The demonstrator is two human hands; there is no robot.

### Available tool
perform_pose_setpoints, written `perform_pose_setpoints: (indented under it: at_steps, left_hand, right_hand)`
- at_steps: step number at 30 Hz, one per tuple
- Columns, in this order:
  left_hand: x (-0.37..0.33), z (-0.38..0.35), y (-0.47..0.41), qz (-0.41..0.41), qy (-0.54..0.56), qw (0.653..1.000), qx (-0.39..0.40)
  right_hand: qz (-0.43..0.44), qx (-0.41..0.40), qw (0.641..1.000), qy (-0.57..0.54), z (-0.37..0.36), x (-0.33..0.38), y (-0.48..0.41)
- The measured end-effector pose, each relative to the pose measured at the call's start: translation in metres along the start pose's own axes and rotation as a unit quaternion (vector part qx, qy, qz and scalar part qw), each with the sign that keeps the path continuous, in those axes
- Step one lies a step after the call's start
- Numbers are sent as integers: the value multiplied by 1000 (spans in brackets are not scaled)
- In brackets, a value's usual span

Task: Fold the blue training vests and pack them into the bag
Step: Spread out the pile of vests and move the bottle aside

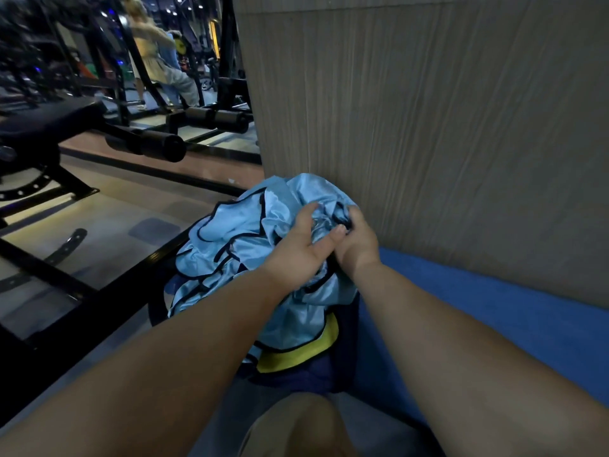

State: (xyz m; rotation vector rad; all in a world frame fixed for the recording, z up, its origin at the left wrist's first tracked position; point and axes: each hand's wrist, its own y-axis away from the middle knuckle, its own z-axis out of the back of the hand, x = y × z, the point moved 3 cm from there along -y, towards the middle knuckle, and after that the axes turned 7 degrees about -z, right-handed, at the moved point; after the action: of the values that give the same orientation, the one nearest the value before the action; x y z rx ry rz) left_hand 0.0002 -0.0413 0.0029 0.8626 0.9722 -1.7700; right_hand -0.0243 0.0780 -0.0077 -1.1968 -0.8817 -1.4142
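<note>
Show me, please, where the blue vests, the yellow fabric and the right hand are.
blue vests (230, 239), head view, crumpled cloth at the pile's left.
yellow fabric (296, 356), head view, middle of the visible band.
right hand (357, 249), head view, back of the hand.

bag (309, 377) mostly buried under vests (230, 258), fingertips of right hand (357, 245) lost in their folds, distant person (155, 57) blurred

- Grained grey-brown wall (428, 127) fills the right side.
- Blue mat (501, 311) runs along its foot.
- Glossy tiled floor (112, 222) on the left.
- Black gym machines with padded rollers (158, 145) stand far left.
- Small ceiling lights (169, 9) beyond, dim.
</note>
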Motion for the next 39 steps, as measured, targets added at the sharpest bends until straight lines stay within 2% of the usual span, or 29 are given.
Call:
perform_pose_setpoints:
  at_steps: [2,4,6,9,11,14,18,23,26,29,31,33,36,37,39]
  left_hand:
    - [-6,3,-2,-45,-68,995,-63]
    - [-11,7,-5,-65,-187,973,-117]
    - [-16,3,-7,-52,-262,955,-127]
    - [-22,-20,-11,-14,-232,972,-41]
    - [-28,-45,-16,-17,-194,981,6]
    - [-48,-90,-19,-23,-86,994,63]
    - [-77,-152,-14,-31,10,986,163]
    - [-100,-224,-11,-37,-6,972,231]
    - [-106,-254,-12,-66,-47,973,214]
    - [-103,-269,-16,-77,-97,973,194]
    - [-96,-274,-17,-65,-146,965,207]
    - [-87,-276,-16,-37,-206,950,232]
    - [-76,-273,-15,-15,-265,928,262]
    - [-71,-271,-16,-18,-281,920,272]
    - [-63,-265,-19,-28,-317,904,285]
  right_hand:
    - [-8,-39,999,16,18,-1,0]
    - [-3,-82,997,12,40,-2,1]
    - [-5,-119,993,14,61,-3,3]
    - [-10,-153,988,22,93,-5,11]
    - [-5,-176,984,36,116,-6,18]
    - [4,-224,972,72,156,-7,30]
    - [-1,-293,950,109,224,-13,51]
    - [-26,-351,919,176,305,-29,82]
    - [-33,-395,891,223,344,-37,98]
    - [-51,-353,877,322,371,-55,105]
    - [-119,-266,856,428,376,-76,105]
    - [-187,-223,821,491,373,-96,110]
    - [-171,-249,817,490,356,-110,111]
    - [-175,-231,822,491,350,-117,107]
    - [-244,-117,821,503,333,-136,99]
